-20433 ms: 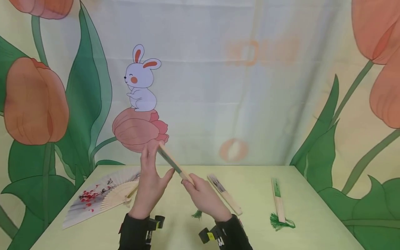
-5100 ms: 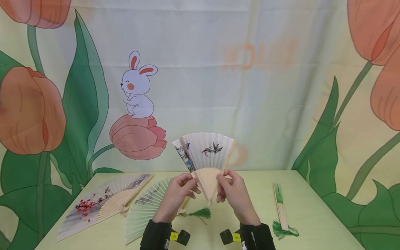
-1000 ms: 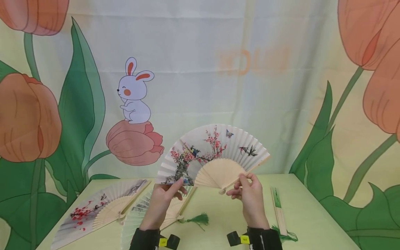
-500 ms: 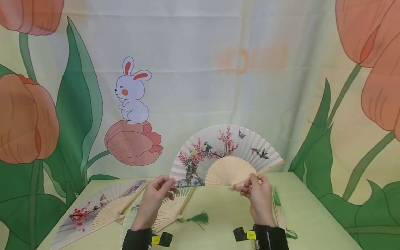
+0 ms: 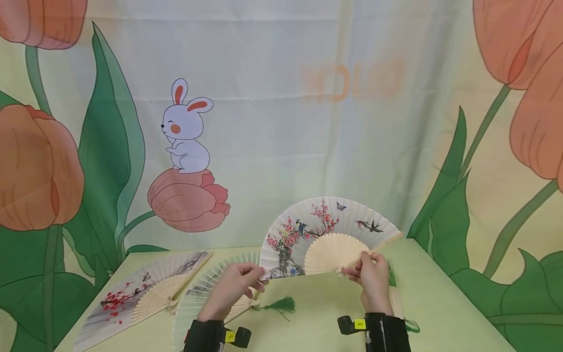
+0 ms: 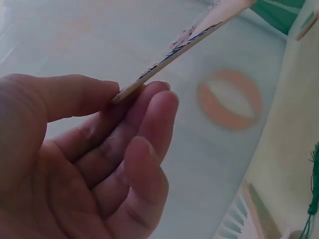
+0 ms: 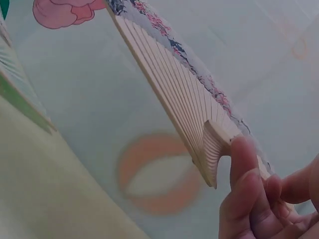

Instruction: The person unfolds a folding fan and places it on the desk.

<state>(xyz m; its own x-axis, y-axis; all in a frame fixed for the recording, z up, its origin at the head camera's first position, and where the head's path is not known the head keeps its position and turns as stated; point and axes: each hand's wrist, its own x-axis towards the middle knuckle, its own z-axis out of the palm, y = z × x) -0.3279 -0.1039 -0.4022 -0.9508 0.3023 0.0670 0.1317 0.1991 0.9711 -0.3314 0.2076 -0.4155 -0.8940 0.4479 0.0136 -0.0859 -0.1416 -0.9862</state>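
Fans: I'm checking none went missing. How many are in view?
4. One open fan held in both hands, two open on the table at left, one folded mostly hidden behind the right hand.

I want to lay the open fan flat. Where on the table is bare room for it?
Bare table lies in the middle, between the green tassel and the right hand, under the held fan. The right edge, past the closed fan, is also bare. The left is crowded: two open fans lie there.
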